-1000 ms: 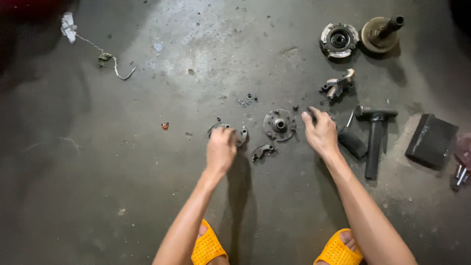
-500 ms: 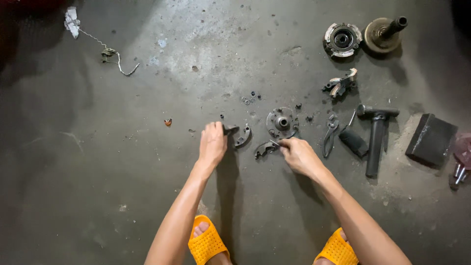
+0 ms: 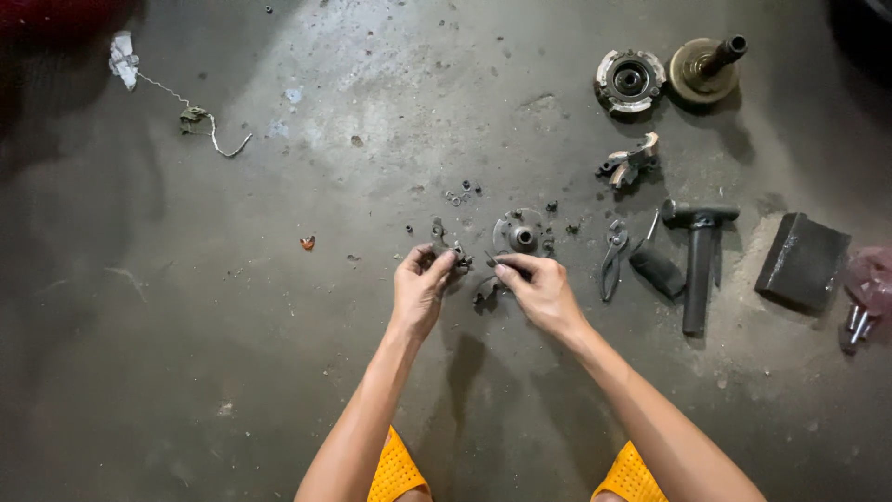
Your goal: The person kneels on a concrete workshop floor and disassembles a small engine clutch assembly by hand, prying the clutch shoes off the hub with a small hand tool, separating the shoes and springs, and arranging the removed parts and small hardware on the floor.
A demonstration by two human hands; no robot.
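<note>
The left hand [image 3: 420,284] grips a curved metal part [image 3: 444,244]; the right hand [image 3: 537,286] pinches a small dark piece [image 3: 491,260]. Both sit low over the stained concrete floor [image 3: 279,353], beside a hub [image 3: 520,232]. Right: pliers [image 3: 612,260], hammer [image 3: 699,265], dark block [image 3: 802,262]. Far left: white scrap [image 3: 122,58].

Pink bag [image 3: 873,279] cut by right edge; sandals [image 3: 398,476] cropped.

Hands come together over the small parts

The right hand [image 3: 542,290], a second ago out by the pliers [image 3: 612,257], now sits close to the left hand [image 3: 420,284]. The left hand now grips the curved metal piece [image 3: 442,244]; the right hand pinches a small dark part [image 3: 492,262].
</note>
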